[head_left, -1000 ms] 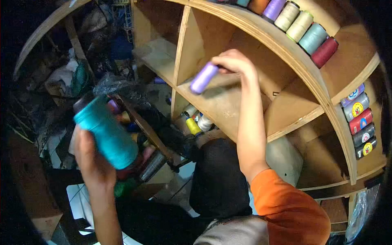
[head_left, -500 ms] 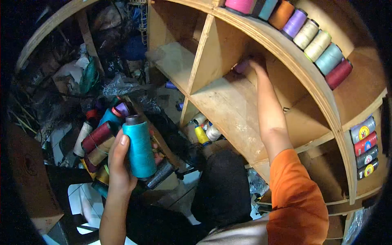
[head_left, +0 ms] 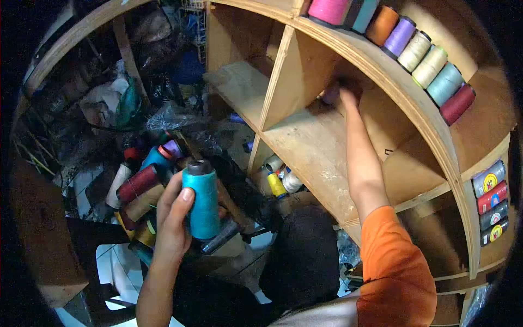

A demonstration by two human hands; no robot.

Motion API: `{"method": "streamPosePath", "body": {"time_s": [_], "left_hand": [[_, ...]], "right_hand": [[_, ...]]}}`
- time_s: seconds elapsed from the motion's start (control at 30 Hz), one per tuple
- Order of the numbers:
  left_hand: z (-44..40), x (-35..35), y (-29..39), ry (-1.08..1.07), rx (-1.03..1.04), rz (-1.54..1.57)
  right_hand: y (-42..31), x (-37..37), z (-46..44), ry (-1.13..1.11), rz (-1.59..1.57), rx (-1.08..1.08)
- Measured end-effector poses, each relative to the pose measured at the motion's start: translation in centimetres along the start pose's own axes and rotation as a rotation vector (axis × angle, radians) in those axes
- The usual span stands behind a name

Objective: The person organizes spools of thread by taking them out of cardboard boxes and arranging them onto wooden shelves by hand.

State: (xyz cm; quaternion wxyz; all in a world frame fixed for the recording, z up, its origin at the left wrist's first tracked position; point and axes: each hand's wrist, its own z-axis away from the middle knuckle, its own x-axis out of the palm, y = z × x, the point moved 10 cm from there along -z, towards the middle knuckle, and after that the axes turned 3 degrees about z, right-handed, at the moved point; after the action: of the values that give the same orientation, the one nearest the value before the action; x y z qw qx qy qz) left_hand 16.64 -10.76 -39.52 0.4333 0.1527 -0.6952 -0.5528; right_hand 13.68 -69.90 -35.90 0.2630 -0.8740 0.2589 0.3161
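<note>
"What's in the left hand (head_left: 175,223)?"
"Its fingers wrap a teal thread spool (head_left: 202,204), outside the front edge of the shelf (head_left: 308,139)."
"And the right hand (head_left: 350,97)?"
"Deep inside, at a purple spool (head_left: 329,95). It's too dark to tell its grip."

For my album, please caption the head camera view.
Left hand holds a teal thread spool while the right hand reaches inside a wooden shelf.
</note>
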Motion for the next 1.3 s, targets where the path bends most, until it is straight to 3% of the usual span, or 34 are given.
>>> {"method": "streamPosePath", "body": {"time_s": [0.3, 0.4, 0.5, 0.53, 0.63, 0.7, 0.77, 0.83, 0.87, 0.9, 0.97, 1.07, 1.1, 1.13, 1.17, 1.2, 1.23, 1.3], "left_hand": [[0.3, -0.5, 0.3, 0.002, 0.027, -0.014], [0.1, -0.1, 0.6, -0.019, 0.041, 0.012], [-0.9, 0.3, 1.3, -0.027, 0.111, -0.001], [-1.4, 0.4, 1.6, -0.025, 0.145, -0.014], [-2.9, 1.7, 2.5, -0.033, 0.216, -0.036], [-4.2, 3.7, 3.8, -0.044, 0.223, -0.099], [-5.6, 5.0, 3.6, -0.038, 0.164, -0.124], [-6.7, 6.7, 4.1, -0.033, 0.223, -0.150], [-7.2, 7.2, 4.2, -0.032, 0.273, -0.293], [-7.6, 7.9, 4.3, -0.033, 0.319, -0.434], [-8.1, 9.2, 3.9, -0.056, 0.380, -0.492], [-8.8, 10.1, 3.0, -0.055, 0.494, -0.571], [-8.7, 10.4, 3.1, -0.056, 0.528, -0.580], [-8.6, 10.9, 2.7, -0.110, 0.429, -0.575], [-8.2, 10.9, 3.2, -0.084, 0.511, -0.687], [-7.7, 10.8, 3.5, -0.060, 0.593, -0.800], [-7.0, 10.8, 4.0, -0.041, 0.676, -0.913], [-5.5, 9.4, 5.1, -0.096, 0.657, -1.077]], "right_hand": [[-1.3, -1.3, 2.0, 0.038, -0.097, 0.114], [-1.3, -1.5, 2.9, 0.014, 0.020, 0.163], [0.9, -1.1, 5.2, 0.025, 0.032, 0.448], [0.1, -2.5, 6.2, 0.147, -0.015, 0.404], [-0.4, 0.1, 8.4, -0.038, -0.403, 0.493], [-5.8, 0.4, 12.0, -0.442, -0.624, 0.417], [-15.4, -4.4, 17.6, -0.769, -0.606, 0.132], [-23.4, -8.6, 23.4, -1.021, -1.016, -0.232], [-25.5, -10.5, 26.1, -1.141, -1.166, -0.124], [-27.1, -12.0, 26.9, -1.039, -1.284, -0.198], [-27.3, -12.9, 26.4, -0.899, -0.824, -0.183], [-25.9, -12.2, 25.9, -0.795, -1.110, 0.069], [-25.1, -11.7, 25.6, -0.754, -1.095, 0.042], [-24.1, -11.0, 25.4, -0.716, -1.079, 0.015], [-23.4, -10.6, 25.1, -0.678, -1.063, -0.011], [-23.1, -12.4, 23.9, -0.451, -1.097, -0.065], [-20.5, -11.6, 22.7, -0.324, -0.838, 0.000], [-15.0, -10.5, 20.4, -0.069, -0.870, 0.167]]}}
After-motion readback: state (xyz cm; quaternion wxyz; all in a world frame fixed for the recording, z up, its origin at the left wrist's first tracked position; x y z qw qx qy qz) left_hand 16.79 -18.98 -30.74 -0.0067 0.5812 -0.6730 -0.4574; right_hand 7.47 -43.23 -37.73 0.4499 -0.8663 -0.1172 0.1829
